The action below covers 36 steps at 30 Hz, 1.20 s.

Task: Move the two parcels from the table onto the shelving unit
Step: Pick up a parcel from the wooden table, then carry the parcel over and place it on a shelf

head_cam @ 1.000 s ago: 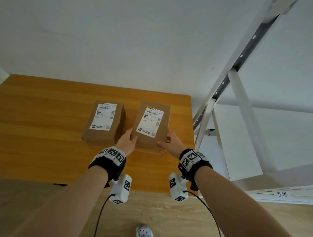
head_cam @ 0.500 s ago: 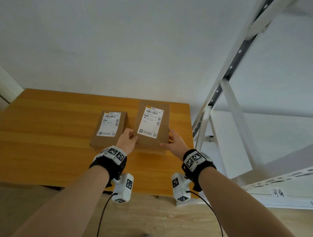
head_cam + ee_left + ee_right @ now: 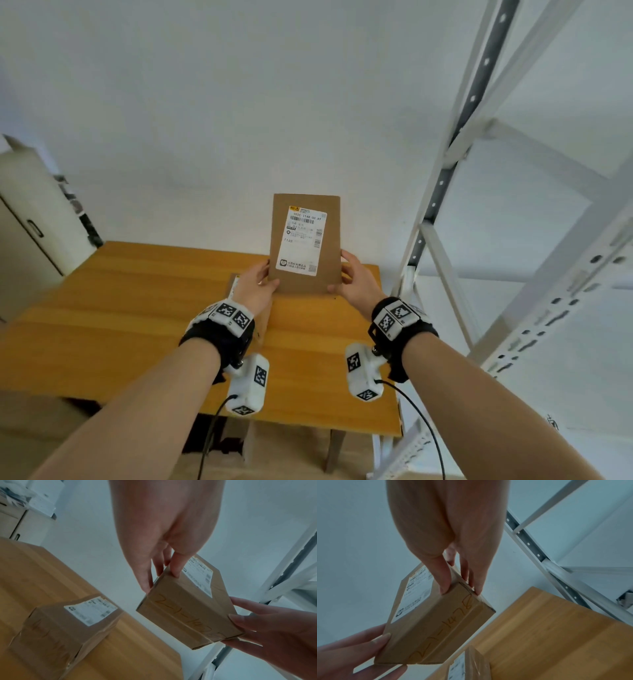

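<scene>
cardboard held parcel [image 3: 306,244] is centre frame in the head view, raised clear of the wooden table [image 3: 113,308]. left hand [image 3: 255,286] pinches its lower left corner, thumb on the labelled face; right hand [image 3: 354,279] grips the lower right edge likewise. second parcel [image 3: 68,626] rests on the table, lower left in the left wrist view. white shelving unit [image 3: 513,240] occupies the right of frame.

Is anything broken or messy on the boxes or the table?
Nothing looks broken or spilled. The lifted parcel is held between the left hand and right hand, its corners square. The other parcel sits flat on the table; its clear tape is wrinkly, that's all.
</scene>
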### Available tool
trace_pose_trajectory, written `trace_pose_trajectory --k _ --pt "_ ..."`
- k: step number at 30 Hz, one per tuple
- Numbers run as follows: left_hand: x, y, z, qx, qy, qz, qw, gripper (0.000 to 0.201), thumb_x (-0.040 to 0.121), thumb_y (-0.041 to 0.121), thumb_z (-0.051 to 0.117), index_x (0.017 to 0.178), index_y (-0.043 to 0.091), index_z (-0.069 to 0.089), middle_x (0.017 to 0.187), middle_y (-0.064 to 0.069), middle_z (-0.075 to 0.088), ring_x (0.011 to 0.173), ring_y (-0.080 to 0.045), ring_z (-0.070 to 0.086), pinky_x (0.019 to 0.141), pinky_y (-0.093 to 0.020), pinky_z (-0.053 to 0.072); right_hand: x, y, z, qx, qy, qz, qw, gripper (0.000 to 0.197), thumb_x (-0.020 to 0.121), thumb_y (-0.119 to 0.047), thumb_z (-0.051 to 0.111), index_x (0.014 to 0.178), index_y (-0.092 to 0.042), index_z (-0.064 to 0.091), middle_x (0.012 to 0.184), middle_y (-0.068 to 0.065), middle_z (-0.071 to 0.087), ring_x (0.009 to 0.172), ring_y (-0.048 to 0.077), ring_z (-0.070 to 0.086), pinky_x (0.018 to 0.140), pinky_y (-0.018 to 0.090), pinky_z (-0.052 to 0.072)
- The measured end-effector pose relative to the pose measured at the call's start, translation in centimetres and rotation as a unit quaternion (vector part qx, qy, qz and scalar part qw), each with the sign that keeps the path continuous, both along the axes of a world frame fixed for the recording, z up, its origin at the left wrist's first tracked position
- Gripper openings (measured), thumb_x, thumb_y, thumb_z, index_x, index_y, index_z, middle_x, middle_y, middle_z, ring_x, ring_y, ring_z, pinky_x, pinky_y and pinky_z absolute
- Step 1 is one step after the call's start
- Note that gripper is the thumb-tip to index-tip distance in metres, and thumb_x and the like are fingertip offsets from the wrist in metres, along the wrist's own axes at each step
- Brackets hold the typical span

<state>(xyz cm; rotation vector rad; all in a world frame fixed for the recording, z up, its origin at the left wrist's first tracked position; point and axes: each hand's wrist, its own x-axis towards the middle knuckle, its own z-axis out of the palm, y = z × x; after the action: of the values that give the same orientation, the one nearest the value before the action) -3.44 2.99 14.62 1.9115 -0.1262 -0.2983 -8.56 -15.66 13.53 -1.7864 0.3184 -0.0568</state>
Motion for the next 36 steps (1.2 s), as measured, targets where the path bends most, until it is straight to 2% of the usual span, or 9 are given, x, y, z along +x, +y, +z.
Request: trace_pose_trajectory --k 9,15,18,23,29,32,36 --pt "-2.0 1.3 5.0 -0.037 -0.066 0.014 0.997 0.054 0.088 -0.009 0.055 0.139 0.004 0.041 0.142 -0.015 0.05 0.131 -0.028 0.048 0.108 -0.045 0.043 -1.6 1.0 4.8 0.006 -0.065 -0.003 0.998 0.084 0.078 0.015 0.064 0.148 -0.015 0.028 0.144 0.014 0.046 0.132 0.028 0.046 0.095 0.033 0.049" --pt "-3.8 2.2 7.0 -0.047 -0.109 0.016 0.993 0.051 0.088 -0.007 0.055 0.136 0.008 0.046 0.14 -0.013 0.052 0.129 -0.025 0.05 0.107 -0.045 0.044 -3.1 1.9 7.0 0.005 -0.097 -0.013 0.995 0.085 0.076 0.013 0.068 0.147 -0.017 0.032 0.141 0.012 0.05 0.13 0.026 0.049 0.105 0.044 0.046" --pt "-5.1 2.7 8.1 -0.026 -0.131 0.01 0.991 0.051 0.089 -0.006 0.055 0.137 0.006 0.044 0.141 -0.013 0.052 0.132 -0.023 0.047 0.106 -0.038 0.044 -4.6 2.4 8.0 0.005 -0.104 -0.016 0.994 0.084 0.076 0.013 0.067 0.146 -0.017 0.032 0.141 0.012 0.05 0.13 0.027 0.049 0.104 0.044 0.047" --pt "-7.8 3.7 9.5 -0.029 -0.156 0.009 0.987 0.051 0.088 -0.006 0.056 0.136 0.006 0.045 0.14 -0.013 0.052 0.131 -0.022 0.047 0.106 -0.039 0.045 -7.2 3.3 9.5 0.001 -0.116 -0.016 0.993 0.085 0.076 0.014 0.066 0.148 -0.015 0.03 0.143 0.013 0.049 0.13 0.029 0.049 0.104 0.045 0.047" --pt "-11.9 5.0 10.6 -0.037 -0.168 -0.01 0.985 0.052 0.088 -0.006 0.056 0.137 0.006 0.043 0.141 -0.011 0.051 0.132 -0.021 0.046 0.102 -0.032 0.043 -11.6 4.5 10.6 -0.007 -0.128 -0.026 0.991 0.086 0.076 0.013 0.067 0.148 -0.016 0.03 0.143 0.012 0.049 0.13 0.029 0.049 0.105 0.045 0.046" --pt "-13.7 5.4 11.0 -0.037 -0.172 -0.019 0.984 0.053 0.088 -0.007 0.056 0.137 0.006 0.043 0.141 -0.011 0.052 0.132 -0.02 0.046 0.098 -0.025 0.041 -13.8 4.9 11.1 -0.011 -0.128 -0.031 0.991 0.086 0.076 0.012 0.068 0.148 -0.017 0.031 0.142 0.012 0.049 0.13 0.028 0.049 0.104 0.043 0.046" --pt "-16.1 5.9 12.1 -0.035 -0.182 -0.035 0.982 0.055 0.087 -0.008 0.057 0.138 0.006 0.042 0.141 -0.01 0.052 0.133 -0.02 0.046 0.099 -0.026 0.041 -16.8 5.5 12.2 -0.015 -0.129 -0.048 0.99 0.086 0.076 0.011 0.069 0.148 -0.018 0.031 0.141 0.012 0.05 0.13 0.028 0.049 0.105 0.045 0.045"
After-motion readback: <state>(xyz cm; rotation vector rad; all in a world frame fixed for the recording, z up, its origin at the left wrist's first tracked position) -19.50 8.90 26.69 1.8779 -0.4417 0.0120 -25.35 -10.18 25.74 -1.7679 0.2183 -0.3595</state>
